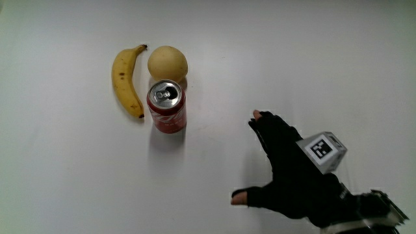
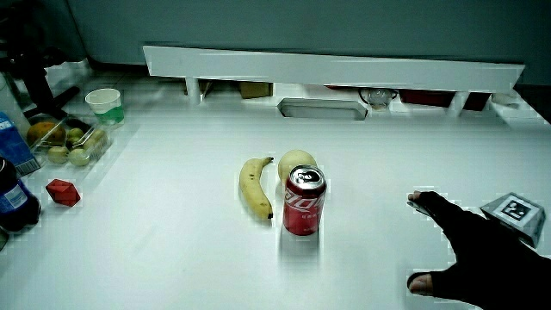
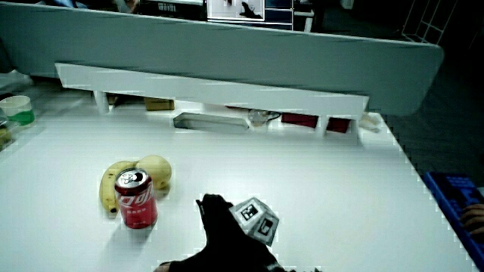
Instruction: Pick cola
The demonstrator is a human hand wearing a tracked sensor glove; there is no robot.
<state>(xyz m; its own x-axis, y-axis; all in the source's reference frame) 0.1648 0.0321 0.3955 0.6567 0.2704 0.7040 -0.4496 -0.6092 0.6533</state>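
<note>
A red cola can stands upright on the white table, its silver lid showing. It stands between a yellow banana and the hand, and nearer to the person than a pale round fruit. The black-gloved hand hovers beside the can, a clear gap away, and nearer to the person. Its fingers and thumb are spread and hold nothing. A patterned cube sits on its back.
A low white partition runs along the table's farther edge. At one end of the table stand a cup, a tray of small fruit, a red block and a dark bottle.
</note>
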